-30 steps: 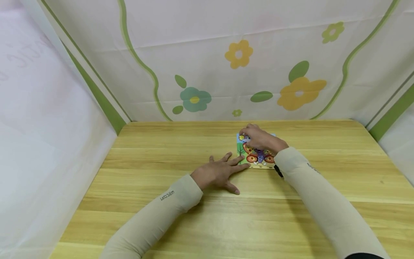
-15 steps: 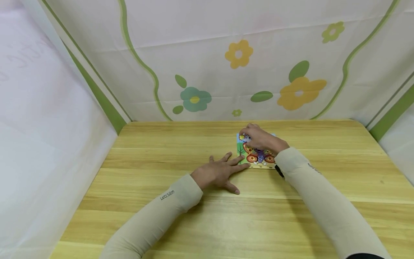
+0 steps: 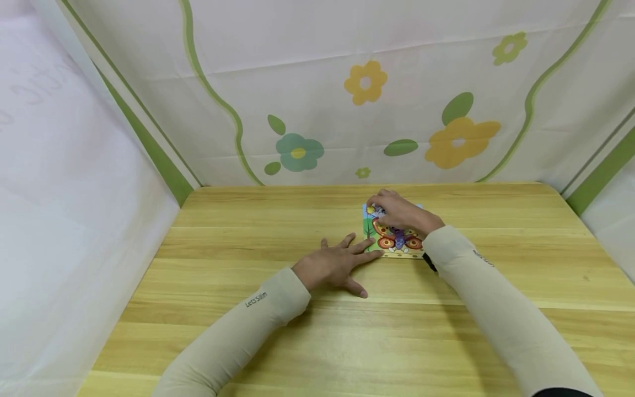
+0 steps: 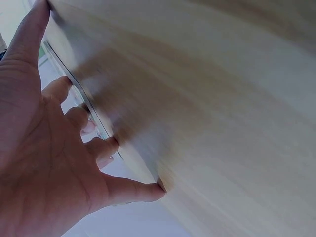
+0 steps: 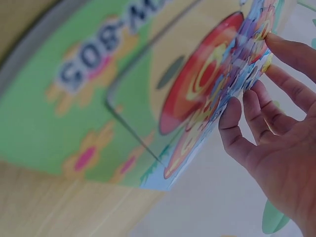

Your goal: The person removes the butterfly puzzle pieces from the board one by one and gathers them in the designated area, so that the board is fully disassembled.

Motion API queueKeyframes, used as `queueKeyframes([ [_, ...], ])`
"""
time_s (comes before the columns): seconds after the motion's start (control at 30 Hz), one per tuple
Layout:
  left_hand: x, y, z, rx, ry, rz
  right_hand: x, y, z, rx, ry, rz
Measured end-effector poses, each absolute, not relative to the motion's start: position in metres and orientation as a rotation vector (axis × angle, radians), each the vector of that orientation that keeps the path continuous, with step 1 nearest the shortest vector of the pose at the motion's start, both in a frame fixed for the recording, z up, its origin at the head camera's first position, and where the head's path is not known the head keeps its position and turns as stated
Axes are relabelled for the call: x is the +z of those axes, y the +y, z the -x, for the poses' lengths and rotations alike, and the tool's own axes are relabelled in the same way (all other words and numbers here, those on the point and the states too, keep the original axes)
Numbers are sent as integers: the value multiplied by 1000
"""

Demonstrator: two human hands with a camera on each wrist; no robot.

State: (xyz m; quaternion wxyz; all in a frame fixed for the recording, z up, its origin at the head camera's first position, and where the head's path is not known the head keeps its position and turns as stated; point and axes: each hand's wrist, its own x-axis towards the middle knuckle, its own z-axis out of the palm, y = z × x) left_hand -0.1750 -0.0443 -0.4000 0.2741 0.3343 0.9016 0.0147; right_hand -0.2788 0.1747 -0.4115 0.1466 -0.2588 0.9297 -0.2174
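A butterfly picture board (image 3: 414, 253), which looks like a jigsaw puzzle with thin seams, lies flat on the wooden table. My left hand (image 3: 337, 266) rests at its near left corner with fingers spread; two fingertips overlap the board, and the thumb touches the tabletop. Over the top left part, my right hand (image 3: 394, 210) bends its fingers, with thumb and index apart beside the printed sun (image 3: 371, 210). The right wrist view shows the fingertips (image 5: 231, 106) at the board's printed surface (image 5: 207, 74); I cannot tell whether they pinch a piece.
The wooden table (image 3: 317, 342) reaches back to a white fabric wall (image 3: 317, 71) printed with flowers. Another white fabric wall (image 3: 74, 220) stands along the left side. Beige sleeves (image 3: 248, 320) cover both forearms.
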Motion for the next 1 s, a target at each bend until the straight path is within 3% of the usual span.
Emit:
queueKeyframes([
  [1.0,-400,-46,173,40,2449,-919,-413,182,279,-626,2659,775],
])
